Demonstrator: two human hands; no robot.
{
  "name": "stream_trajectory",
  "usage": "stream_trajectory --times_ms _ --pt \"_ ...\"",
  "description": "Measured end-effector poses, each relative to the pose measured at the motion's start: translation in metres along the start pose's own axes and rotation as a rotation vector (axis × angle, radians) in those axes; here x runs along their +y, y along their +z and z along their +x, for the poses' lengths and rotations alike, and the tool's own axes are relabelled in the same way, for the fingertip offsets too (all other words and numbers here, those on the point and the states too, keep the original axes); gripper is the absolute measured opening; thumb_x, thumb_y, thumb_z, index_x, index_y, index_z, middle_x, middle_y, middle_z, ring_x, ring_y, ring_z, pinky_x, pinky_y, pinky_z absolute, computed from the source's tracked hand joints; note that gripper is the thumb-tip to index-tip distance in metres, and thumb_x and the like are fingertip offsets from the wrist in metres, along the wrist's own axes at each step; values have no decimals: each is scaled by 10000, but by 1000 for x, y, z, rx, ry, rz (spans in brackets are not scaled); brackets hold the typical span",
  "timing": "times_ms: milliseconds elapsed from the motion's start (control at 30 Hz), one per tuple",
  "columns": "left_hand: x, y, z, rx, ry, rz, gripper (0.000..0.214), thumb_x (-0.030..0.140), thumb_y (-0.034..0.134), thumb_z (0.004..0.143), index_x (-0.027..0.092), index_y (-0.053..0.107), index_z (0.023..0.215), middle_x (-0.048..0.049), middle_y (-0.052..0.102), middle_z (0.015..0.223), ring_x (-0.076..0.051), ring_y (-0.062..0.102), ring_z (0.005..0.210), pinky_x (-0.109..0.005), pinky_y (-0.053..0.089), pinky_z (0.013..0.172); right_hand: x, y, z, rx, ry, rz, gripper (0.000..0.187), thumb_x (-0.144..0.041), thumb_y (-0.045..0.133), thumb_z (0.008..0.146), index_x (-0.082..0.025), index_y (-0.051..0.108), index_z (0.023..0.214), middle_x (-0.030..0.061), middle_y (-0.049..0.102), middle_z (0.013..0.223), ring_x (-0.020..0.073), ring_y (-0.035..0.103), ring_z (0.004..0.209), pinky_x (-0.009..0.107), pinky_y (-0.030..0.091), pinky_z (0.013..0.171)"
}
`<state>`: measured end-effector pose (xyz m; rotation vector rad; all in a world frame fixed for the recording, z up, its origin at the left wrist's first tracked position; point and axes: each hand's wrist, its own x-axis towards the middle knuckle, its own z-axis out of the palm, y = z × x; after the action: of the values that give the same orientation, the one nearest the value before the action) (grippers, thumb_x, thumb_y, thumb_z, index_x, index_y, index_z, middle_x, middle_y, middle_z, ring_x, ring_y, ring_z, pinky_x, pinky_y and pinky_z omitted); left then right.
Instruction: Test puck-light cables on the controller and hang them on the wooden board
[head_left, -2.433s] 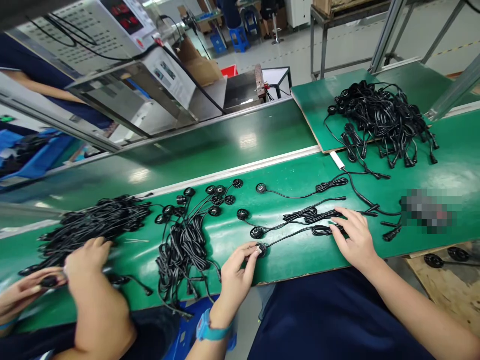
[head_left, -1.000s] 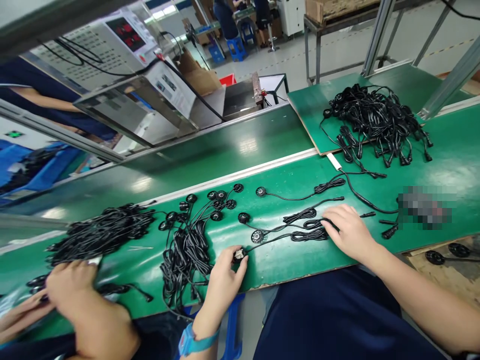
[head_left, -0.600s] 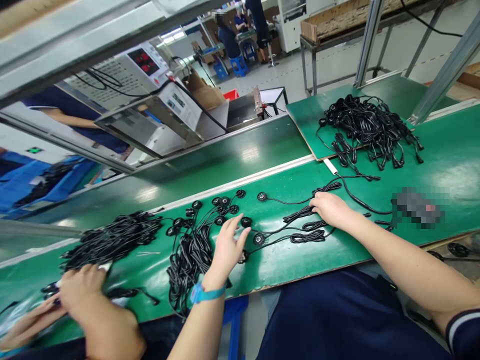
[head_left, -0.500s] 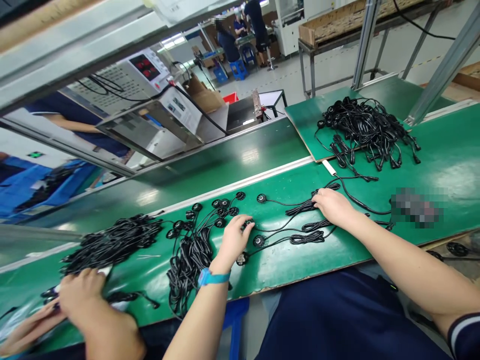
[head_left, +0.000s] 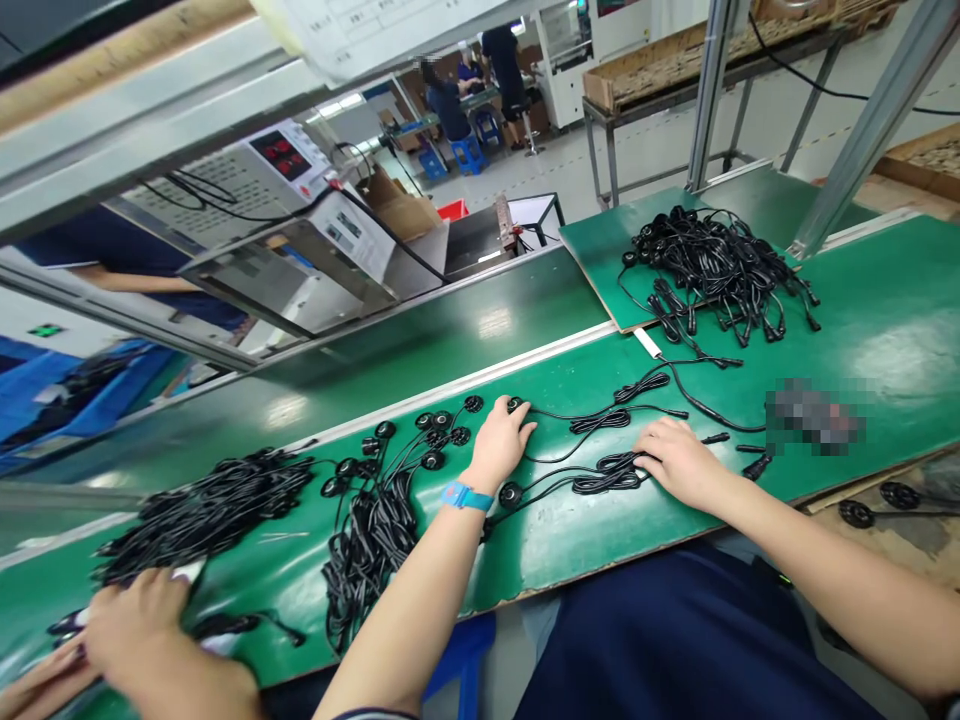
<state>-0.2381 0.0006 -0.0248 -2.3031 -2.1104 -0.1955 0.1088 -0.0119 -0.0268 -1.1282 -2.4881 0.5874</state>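
Observation:
My left hand, with a blue band at the wrist, is at a round black cable head. Its fingertips touch the head, while the thumb stands apart. My right hand is closed at the right end of a coiled black cable; its fingertips partly cover the coil. Another round head lies below my left hand, its cable running toward that coil. Two more coils, an upper one and a lower one, rest behind my hands on the green bench mat.
A tangled cable pile sits on a raised green board at the back right. More bundles and a heap lie left. A co-worker's hands are at the lower left. A white connector joins a cable near a blurred object.
My left hand has moved up from a lower cable head to the upper one. My right hand has shifted down and right from the upper coils to the lower coil. The view has shifted slightly.

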Motion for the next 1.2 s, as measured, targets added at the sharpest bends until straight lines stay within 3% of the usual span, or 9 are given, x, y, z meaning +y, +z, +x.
stream_trajectory --times_ms 100,200,333,433,600,733,967,1100,1200 --pt "-7 1 0 -36 -20 93 400 351 456 1020 180 643 1330 -196 500 1378 -322 636 1135 -422 570 930 -3 10 5 54 51 1 51 -175 680 984 -179 715 948 73 653 971 256 545 1003 415 404 922" --pt "-17 0 -2 -42 -32 159 430 363 446 1013 162 622 1350 -207 501 1367 -329 636 1130 -436 562 943 -7 7 -3 111 54 0 47 -200 681 987 -176 708 1017 99 649 1106 265 545 1092 432 415 970" --pt "-24 -5 -5 -56 -13 194 463 361 444 997 124 590 1368 -237 495 1379 -340 649 1100 -454 546 962 4 -12 -34 314 77 65 133 -251 600 1021 -180 687 1093 124 623 1214 282 555 1150 473 457 1010" --pt "-28 -6 -3 -62 -49 120 461 380 418 992 107 612 1309 -226 582 1267 -340 658 1059 -451 551 939 26 -27 -62 417 193 93 200 -316 532 1042 -197 682 1098 113 629 1203 266 603 1106 435 513 988" --pt "-38 -4 13 -71 -175 42 395 397 474 936 138 648 1178 -179 678 1069 -343 661 1036 -447 542 933 55 -38 -93 363 381 -12 267 -372 492 1028 -197 679 1103 108 644 1170 262 650 995 408 553 902" --pt "-53 -6 21 -100 -234 41 361 364 504 892 148 647 1143 -166 703 1012 -341 673 988 -446 540 922 63 -38 -100 299 412 -23 246 -324 501 1001 -190 680 1104 95 656 1138 263 649 1014 416 542 932" --pt "-88 -13 12 -47 -303 53 425 415 519 887 137 670 1170 -171 710 1003 -352 678 980 -480 538 937 72 -43 -101 238 436 -28 201 -278 568 965 -203 693 1102 81 663 1128 260 646 1023 401 529 970" --pt "-64 -22 6 46 -267 36 453 424 513 892 97 659 1170 -213 692 1070 -390 639 1090 -528 508 993 75 -46 -101 232 439 -23 208 -288 581 946 -204 690 1102 81 661 1130 262 645 1029 407 521 985" --pt "-5 -32 -5 195 -121 -59 384 424 462 954 134 656 1116 -187 691 1088 -360 631 1088 -525 504 999 77 -49 -103 238 441 -25 242 -317 571 933 -198 691 1106 87 657 1134 264 648 1018 412 532 951"
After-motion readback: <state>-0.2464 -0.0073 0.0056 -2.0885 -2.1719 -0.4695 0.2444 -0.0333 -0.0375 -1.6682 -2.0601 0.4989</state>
